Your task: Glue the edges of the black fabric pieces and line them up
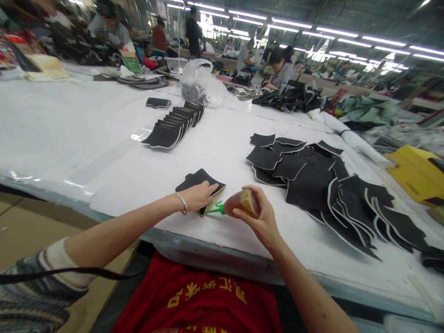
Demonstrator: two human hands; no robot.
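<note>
A black piece with pale edges [198, 179] lies on the white table near its front edge. My left hand [201, 195] rests on it, a finger stretched toward its right corner; no object shows in its grip. My right hand [260, 217] is wrapped round a bottle of amber liquid [243, 203], tilted on its side. The bottle's green nozzle [215, 209] points left, at the lower edge of the black piece, just below my left hand. Whether the tip touches the piece is too small to tell.
Overlapping black pieces [166, 132] form a row at the back left. A larger loose pile [308, 180] spreads to the right, near a yellow box [416, 173]. A plastic bag [201, 83] stands behind. People work farther back.
</note>
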